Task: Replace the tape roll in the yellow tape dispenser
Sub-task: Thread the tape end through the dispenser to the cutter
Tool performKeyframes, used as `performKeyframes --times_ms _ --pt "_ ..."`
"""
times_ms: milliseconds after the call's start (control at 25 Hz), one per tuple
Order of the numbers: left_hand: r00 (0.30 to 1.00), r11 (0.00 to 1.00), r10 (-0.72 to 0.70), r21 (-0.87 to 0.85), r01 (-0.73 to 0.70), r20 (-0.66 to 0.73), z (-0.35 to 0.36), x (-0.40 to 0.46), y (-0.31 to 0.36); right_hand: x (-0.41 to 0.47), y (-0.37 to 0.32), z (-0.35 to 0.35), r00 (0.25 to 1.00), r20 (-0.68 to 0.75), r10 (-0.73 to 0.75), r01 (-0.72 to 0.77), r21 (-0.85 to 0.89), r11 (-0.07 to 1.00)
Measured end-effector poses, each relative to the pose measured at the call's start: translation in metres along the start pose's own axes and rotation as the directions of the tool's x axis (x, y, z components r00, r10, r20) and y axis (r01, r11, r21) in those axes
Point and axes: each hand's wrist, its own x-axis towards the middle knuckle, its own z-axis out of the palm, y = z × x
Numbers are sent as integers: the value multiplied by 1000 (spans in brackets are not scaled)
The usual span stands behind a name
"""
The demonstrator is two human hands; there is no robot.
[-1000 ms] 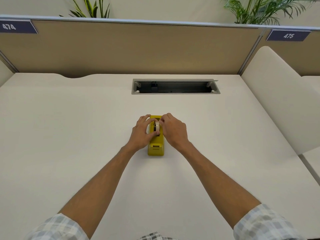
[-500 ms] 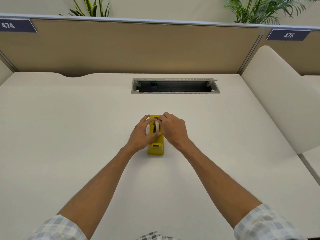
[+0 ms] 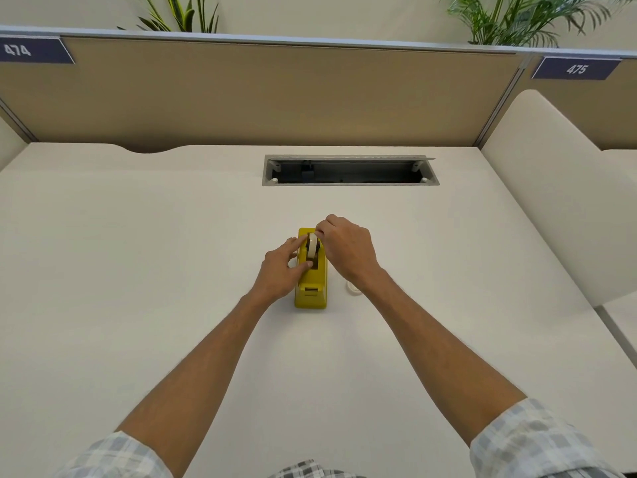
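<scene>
A yellow tape dispenser point(image 3: 311, 291) stands on the white desk, its cutter end toward me. A whitish tape roll point(image 3: 312, 245) sits upright in its cradle, partly raised above the body. My left hand point(image 3: 281, 270) rests against the dispenser's left side, thumb and forefinger on the roll's left face. My right hand point(image 3: 346, 251) is over the right side, fingertips pinching the top far edge of the roll. A small white ring-shaped thing, perhaps another roll point(image 3: 352, 288), lies on the desk just right of the dispenser, mostly hidden under my right wrist.
A rectangular cable opening point(image 3: 350, 170) is cut into the desk beyond the dispenser. A tan partition point(image 3: 258, 94) closes the back, and a white divider panel point(image 3: 558, 194) stands at the right. Plants rise behind the partition.
My right hand has lifted and shifted toward the far top of the roll. My left hand's fingers have slid lower along the dispenser's side. The small white ring by my right wrist has come into view.
</scene>
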Motion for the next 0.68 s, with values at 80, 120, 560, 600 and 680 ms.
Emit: performKeyframes --times_ms 80,120,560,600,680 --pt "999 999 -47 5 47 25 -2 0 2 0 0 -1 1000 -3 -13 13 8 1000" --pt "997 998 -62 31 60 38 -4 -1 3 0 0 -1 1000 -3 -16 16 7 1000" --pt "996 990 -27 137 15 88 -6 -2 4 -6 -6 -3 998 44 -47 49 -36 998" --pt "996 992 -24 127 13 89 -6 -2 5 -7 -6 -2 998 46 -48 50 -40 998" --pt "996 997 -25 80 18 85 -6 -1 5 -9 -7 -1 997 49 -53 55 -44 998"
